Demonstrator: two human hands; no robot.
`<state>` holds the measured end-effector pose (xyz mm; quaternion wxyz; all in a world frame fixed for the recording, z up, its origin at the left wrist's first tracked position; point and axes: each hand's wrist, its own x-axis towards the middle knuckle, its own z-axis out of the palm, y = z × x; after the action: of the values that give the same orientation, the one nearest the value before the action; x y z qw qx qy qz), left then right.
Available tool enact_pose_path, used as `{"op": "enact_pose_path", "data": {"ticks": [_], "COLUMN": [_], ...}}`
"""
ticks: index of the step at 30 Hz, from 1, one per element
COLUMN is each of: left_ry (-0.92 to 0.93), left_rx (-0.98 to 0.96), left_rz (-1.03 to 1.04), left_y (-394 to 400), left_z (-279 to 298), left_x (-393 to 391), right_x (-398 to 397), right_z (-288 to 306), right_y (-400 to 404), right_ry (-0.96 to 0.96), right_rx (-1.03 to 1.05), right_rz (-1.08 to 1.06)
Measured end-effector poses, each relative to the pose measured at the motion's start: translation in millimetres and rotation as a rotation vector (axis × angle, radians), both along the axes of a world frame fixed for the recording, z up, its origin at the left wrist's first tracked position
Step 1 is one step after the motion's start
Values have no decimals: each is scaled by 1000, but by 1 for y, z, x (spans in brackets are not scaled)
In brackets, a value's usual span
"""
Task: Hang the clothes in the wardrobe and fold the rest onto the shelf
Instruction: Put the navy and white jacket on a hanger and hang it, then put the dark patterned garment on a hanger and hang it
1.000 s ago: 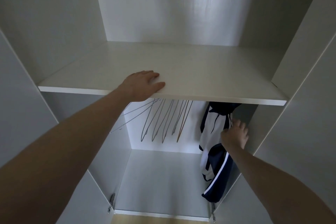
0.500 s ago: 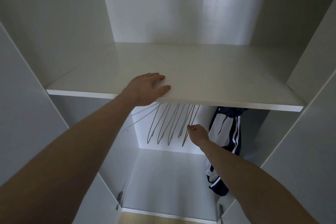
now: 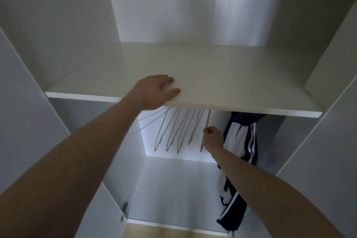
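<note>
Left hand (image 3: 154,91) lying flat with straight fingers on the white shelf (image 3: 222,75) front edge, right hand (image 3: 212,138) below it pinching a wire hanger (image 3: 207,121), empty hangers (image 3: 173,131) just left, navy-and-white garment (image 3: 241,141) hanging just right.

White wardrobe shelf (image 3: 212,75), one hand on it.
Left hand (image 3: 154,91) rests flat at the front edge, fingers straight, left of centre. Wire hangers (image 3: 173,131) and a navy-white garment (image 3: 241,137) hang below the shelf.

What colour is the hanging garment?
Navy with white panels and stripes, seen in the head view.
</note>
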<state>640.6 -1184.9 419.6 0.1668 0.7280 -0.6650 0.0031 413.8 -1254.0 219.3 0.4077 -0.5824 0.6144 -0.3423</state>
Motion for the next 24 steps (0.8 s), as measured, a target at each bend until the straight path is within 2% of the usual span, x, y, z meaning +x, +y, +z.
{"op": "enact_pose_path", "data": {"ticks": [10, 17, 21, 24], "left_ry": [-16, -3, -10, 16], "left_rx": [-2, -4, -89, -302], "left_rz": [-41, -92, -126, -117], "left_y": [2, 7, 13, 24], "left_z": [2, 5, 4, 2], "left_x": [-1, -2, -4, -6], "right_x": [-26, -47, -56, -61], "right_z": [12, 6, 4, 7], "right_y": [36, 104, 159, 214], "right_ry": [-82, 24, 73, 109], "right_rx": [-11, 30, 75, 79], "right_rz": [-40, -42, -103, -162]}}
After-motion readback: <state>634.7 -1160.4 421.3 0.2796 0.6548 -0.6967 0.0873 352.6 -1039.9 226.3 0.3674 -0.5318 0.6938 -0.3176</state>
